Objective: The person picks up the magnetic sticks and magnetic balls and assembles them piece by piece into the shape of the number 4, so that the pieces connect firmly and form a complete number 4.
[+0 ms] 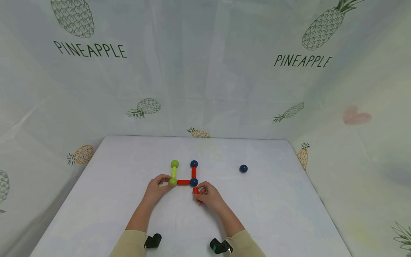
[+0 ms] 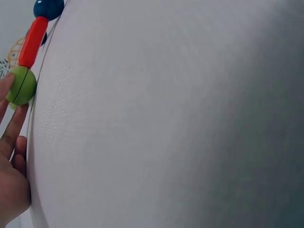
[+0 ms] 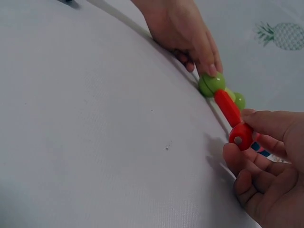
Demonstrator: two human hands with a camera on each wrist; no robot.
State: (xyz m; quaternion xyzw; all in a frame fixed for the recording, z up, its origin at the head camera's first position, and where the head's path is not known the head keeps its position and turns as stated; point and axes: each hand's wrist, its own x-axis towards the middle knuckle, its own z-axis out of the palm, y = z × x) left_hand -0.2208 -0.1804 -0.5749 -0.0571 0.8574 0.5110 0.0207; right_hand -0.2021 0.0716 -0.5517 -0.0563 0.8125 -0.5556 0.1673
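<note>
On the table lies a joined shape of balls and rods. Its near-left corner is a green ball (image 1: 172,182), pinched between the thumb and fingers of my left hand (image 1: 158,188). From it a light green rod (image 1: 174,172) runs back to a second green ball (image 1: 174,164). A red rod (image 2: 32,42) links the corner to a blue ball (image 1: 193,182), and another red rod (image 1: 194,172) leads back to a far blue ball (image 1: 194,164). My right hand (image 1: 210,196) pinches a loose red rod (image 3: 241,137), a round metal dot on its end, just in front of the near blue ball.
A single dark blue ball (image 1: 243,169) sits apart on the right of the white table (image 1: 273,207). Behind the table hangs a pale cloth (image 1: 205,78) printed with pineapples. Dark devices (image 1: 152,241) are strapped at both sleeves.
</note>
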